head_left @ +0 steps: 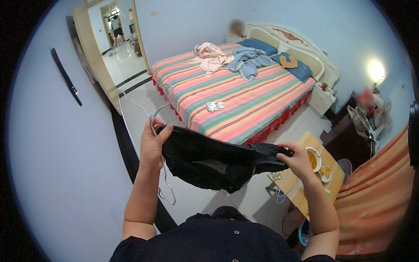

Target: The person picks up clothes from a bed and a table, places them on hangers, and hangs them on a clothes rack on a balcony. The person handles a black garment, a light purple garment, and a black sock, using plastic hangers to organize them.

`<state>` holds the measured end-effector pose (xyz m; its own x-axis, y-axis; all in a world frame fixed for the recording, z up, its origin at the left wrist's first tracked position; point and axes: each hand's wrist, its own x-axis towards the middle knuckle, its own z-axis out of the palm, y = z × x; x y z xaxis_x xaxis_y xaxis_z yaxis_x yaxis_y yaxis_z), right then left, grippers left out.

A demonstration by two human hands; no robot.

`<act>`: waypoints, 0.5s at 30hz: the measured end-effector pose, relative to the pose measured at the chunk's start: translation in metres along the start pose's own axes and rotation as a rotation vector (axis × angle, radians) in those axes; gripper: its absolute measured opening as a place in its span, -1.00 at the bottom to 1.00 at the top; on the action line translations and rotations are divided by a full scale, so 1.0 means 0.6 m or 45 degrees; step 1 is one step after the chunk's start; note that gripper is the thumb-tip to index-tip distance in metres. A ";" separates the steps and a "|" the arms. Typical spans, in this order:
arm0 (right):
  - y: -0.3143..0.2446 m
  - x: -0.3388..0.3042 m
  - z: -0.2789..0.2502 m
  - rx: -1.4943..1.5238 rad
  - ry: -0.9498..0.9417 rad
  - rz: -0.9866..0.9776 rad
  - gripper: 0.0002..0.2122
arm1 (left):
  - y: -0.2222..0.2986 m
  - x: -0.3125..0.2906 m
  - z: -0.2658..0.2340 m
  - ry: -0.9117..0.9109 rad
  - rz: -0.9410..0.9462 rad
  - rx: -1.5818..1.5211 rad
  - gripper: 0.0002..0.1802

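A black piece of clothing (205,159), which looks like shorts or underwear, is stretched sideways between my two hands. My left hand (153,139) pinches its left end and also grips a white clothes hanger (167,185). The hanger's hook rises above that hand and its lower part hangs beside the wrist. My right hand (297,158) is closed on the garment's right end, thumb and fingers pressed together. Between the hands the cloth sags, its lower edge hanging in front of the floor.
Ahead is a bed (192,87) with a striped sheet, rumpled pink clothes (211,56), blue clothes (248,61) and a small white cloth (215,106). A wooden table (301,192) with bowls stands at right, near an orange curtain (375,205). Far left, a person (117,28) shows through the doorway.
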<state>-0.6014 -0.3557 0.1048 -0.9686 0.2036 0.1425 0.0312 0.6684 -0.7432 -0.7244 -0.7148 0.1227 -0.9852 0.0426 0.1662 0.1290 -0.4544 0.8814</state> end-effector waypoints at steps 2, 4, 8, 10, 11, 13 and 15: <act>0.011 -0.017 0.004 -0.209 -0.028 -0.095 -0.69 | 0.008 0.008 0.014 -0.072 -0.022 0.084 -0.76; 0.030 -0.027 0.013 -0.242 -0.061 0.069 -0.73 | 0.011 0.017 0.017 -0.183 0.015 0.303 -0.83; 0.073 -0.015 0.004 -0.040 0.440 0.219 -0.85 | 0.041 0.017 0.018 -0.522 0.047 0.535 -0.74; 0.065 -0.009 0.006 -0.125 0.527 0.134 -0.80 | 0.053 0.015 0.007 -0.624 0.103 0.758 -0.67; 0.046 -0.006 0.006 -0.057 0.505 0.159 -0.79 | 0.046 0.012 -0.003 -0.622 0.272 0.876 -0.62; 0.008 -0.001 0.008 0.079 0.466 0.215 -0.78 | 0.055 -0.004 -0.011 -0.615 0.293 0.897 -0.62; 0.004 0.002 0.009 0.455 0.319 0.357 -0.78 | 0.057 -0.020 -0.023 -0.588 0.338 0.880 -0.63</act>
<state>-0.6038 -0.3575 0.0995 -0.8450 0.5342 0.0252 0.1528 0.2862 -0.9459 -0.7099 -0.7431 0.1448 -0.7877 0.4366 0.4347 0.5351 0.1351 0.8339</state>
